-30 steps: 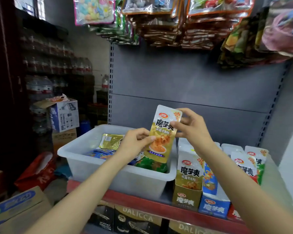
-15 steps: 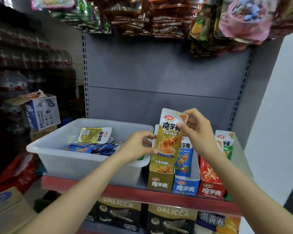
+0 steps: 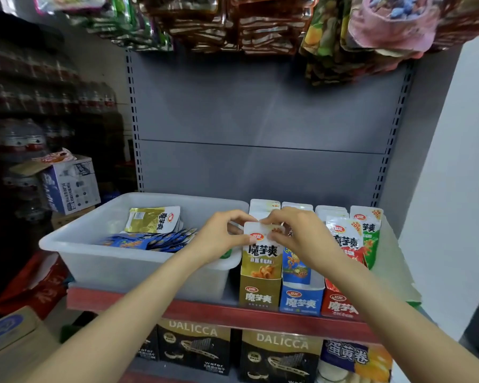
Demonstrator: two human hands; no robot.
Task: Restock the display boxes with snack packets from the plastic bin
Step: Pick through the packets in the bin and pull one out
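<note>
Nearest the camera, two bare forearms reach forward over the red shelf edge (image 3: pixel 150 302). Below that edge stand dark wafer cartons (image 3: pixel 194 346), not part of this work.

On the shelf, the left hand (image 3: pixel 219 239) and the right hand (image 3: pixel 293 233) meet at the top of one gold snack packet (image 3: pixel 262 255). Each hand pinches an upper corner between thumb and fingertips; neither is spread flat. The packet stands upright with its lower part already inside the gold display box (image 3: pixel 259 291), at the front of the row. Judged purpose of the two-corner hold: it keeps the soft pouch straight and label-forward while it is seated behind the box's low front wall.

Just beside it stand the blue display box (image 3: pixel 300 299) and the red display box (image 3: pixel 339 304), each holding upright packets of its own colour; green packets stand further right.

To the left, touching or nearly touching the gold box, sits the plastic bin (image 3: pixel 100 261). It holds a fan of blue packets (image 3: pixel 150 240) and one gold packet (image 3: pixel 152 218) lying flat, so stock remains to be placed.

Behind all stands the grey shelf back panel (image 3: pixel 260 120), with hanging goods above.
</note>
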